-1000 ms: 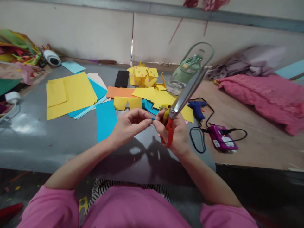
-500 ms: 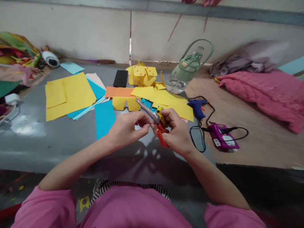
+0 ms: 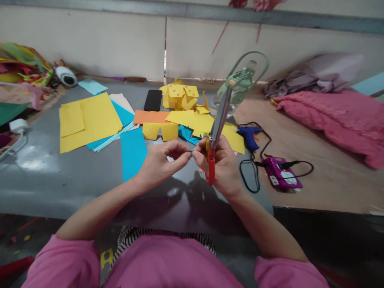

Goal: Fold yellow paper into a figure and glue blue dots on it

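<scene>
My left hand [image 3: 160,162] is closed, its thumb and forefinger pinched together on something tiny and dark, perhaps bluish, that I cannot make out. My right hand [image 3: 226,172] meets it fingertip to fingertip and pinches at the same spot. Scissors [image 3: 220,120] with red and yellow handles are held in my right hand, blades together and pointing up and away. Just beyond the hands lie a notched yellow paper piece [image 3: 168,132], an orange strip [image 3: 150,117] and a yellow sheet [image 3: 189,118]. A blue paper sheet [image 3: 132,150] lies left of my left hand.
A spotted yellow paper model [image 3: 180,96] stands behind, beside a black phone [image 3: 153,100]. The green-topped bottle [image 3: 241,86] is partly behind the scissors. To the right are a blue glue gun [image 3: 250,136] and a purple power box [image 3: 282,174] with cords. Yellow sheets [image 3: 102,116] lie left.
The scissors have swung from pointing left to pointing up and away in my right hand. Both hands' fingertips have come together.
</scene>
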Tool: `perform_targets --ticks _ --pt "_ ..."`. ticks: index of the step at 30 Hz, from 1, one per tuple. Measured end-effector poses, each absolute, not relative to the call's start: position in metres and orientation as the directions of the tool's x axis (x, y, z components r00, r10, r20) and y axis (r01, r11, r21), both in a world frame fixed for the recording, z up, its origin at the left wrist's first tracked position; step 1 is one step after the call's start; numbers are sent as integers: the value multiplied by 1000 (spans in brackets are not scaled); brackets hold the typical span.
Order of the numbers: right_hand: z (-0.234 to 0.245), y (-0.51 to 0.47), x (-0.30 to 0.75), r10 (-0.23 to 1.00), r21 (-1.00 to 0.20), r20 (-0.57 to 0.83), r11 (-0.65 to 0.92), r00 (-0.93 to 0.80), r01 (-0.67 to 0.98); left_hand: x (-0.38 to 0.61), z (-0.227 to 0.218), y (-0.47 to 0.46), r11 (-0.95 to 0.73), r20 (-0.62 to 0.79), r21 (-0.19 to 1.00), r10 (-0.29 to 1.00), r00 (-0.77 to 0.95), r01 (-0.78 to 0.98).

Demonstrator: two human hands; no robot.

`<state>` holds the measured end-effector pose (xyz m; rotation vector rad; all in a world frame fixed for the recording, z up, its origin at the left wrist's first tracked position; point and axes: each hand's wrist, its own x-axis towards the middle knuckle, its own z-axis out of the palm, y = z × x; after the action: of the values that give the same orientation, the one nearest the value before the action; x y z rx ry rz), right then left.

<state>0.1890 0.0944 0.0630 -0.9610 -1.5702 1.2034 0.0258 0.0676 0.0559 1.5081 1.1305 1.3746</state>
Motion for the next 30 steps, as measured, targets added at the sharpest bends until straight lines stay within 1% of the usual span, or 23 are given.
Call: perform_targets --ticks 2,3,5,7,9,12,16,19,24,30 --pt "62 97 193 929 -971 200 230 -312 62 23 55 71 -246 246 969 969 7 -5" --pt "62 98 196 923 -967 194 237 -332 93 21 55 73 -213 214 974 977 0 -77" --pt "62 103 203 912 -944 162 254 -376 210 17 54 78 -149 150 966 989 -15 -211" --pt "61 109 211 902 -890 99 269 -419 368 13 52 84 -112 107 947 994 -34 -302" --pt "60 114 215 894 -810 40 291 -447 509 10 50 89 -117 101 921 993 -64 -371" --pt "57 122 213 886 -699 14 340 -464 629 8 44 98 -182 144 878 982 -118 -443" --pt "53 131 204 876 -593 97 432 -472 680 6 35 109 -251 199 843 967 -157 -476" --pt "51 135 199 867 -543 135 470 -480 696 3 29 112 -269 219 837 963 -159 -477" --pt "48 136 198 860 -541 135 479 -492 691 0 25 110 -270 231 839 963 -140 -473" --pt "47 133 202 843 -522 192 521 -502 675 1 24 108 -273 241 838 962 -129 -473"
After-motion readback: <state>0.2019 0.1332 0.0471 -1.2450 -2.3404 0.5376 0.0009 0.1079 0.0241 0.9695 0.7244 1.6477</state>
